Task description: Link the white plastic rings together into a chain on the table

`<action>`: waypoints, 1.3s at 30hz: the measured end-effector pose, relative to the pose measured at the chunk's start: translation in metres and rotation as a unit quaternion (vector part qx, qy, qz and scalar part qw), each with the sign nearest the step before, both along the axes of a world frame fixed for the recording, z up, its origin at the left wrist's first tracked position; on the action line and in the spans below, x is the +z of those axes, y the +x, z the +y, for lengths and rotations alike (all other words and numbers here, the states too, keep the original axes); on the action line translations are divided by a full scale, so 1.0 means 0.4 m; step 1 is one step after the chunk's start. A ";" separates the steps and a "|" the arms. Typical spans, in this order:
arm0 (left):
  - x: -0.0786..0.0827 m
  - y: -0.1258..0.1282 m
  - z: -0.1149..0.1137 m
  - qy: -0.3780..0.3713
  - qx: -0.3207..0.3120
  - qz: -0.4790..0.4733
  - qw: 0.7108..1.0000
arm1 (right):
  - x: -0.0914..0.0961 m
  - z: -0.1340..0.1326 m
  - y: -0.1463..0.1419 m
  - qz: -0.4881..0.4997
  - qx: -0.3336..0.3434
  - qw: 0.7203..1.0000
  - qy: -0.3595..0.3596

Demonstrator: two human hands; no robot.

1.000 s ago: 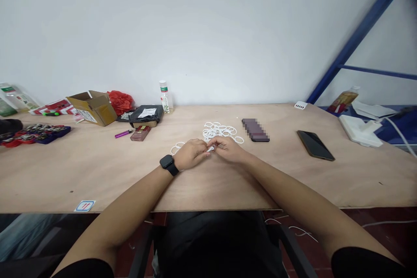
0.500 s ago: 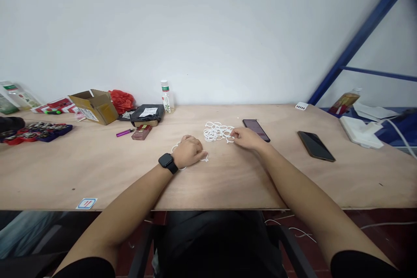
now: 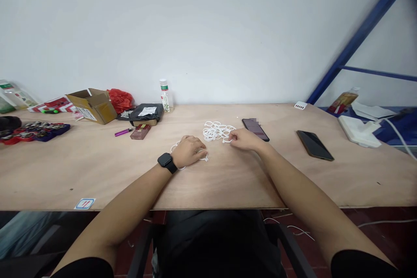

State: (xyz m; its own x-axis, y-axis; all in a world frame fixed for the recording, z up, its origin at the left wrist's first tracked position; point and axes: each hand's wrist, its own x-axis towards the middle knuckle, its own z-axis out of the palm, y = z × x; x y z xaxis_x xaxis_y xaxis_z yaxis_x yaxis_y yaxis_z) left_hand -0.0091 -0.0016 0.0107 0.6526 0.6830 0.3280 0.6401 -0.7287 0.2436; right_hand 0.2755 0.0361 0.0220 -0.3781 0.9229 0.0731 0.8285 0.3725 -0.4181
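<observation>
A heap of several thin white rings (image 3: 216, 130) lies on the wooden table (image 3: 228, 173) ahead of me. My right hand (image 3: 244, 139) sits at the heap's right edge, fingers pinched on a white ring. My left hand (image 3: 189, 151), with a black watch on the wrist, rests curled on the table over a few linked white rings (image 3: 203, 156) that show at its fingertips and behind it.
Two dark phones (image 3: 256, 129) (image 3: 314, 144) lie right of the heap. At the back left are a small bottle (image 3: 165, 95), black pouch (image 3: 146, 113), cardboard box (image 3: 92, 105), red bag, purple lighter (image 3: 123, 132) and maroon packet. A white power strip (image 3: 358, 131) lies far right.
My hands were together holding a ring; the right one then reached to the heap and now pinches a ring at its edge. The left hand settled on the table.
</observation>
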 end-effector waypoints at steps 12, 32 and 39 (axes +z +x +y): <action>0.007 0.021 -0.015 0.021 -0.061 -0.028 0.998 | -0.010 -0.099 -0.159 0.344 0.171 0.916 -0.115; 0.015 0.025 -0.024 0.035 -0.077 -0.036 0.996 | -0.018 -0.103 -0.174 0.299 0.178 0.937 -0.022; 0.017 0.029 -0.027 0.035 -0.076 -0.027 0.996 | -0.024 -0.102 -0.176 0.299 0.174 0.937 -0.055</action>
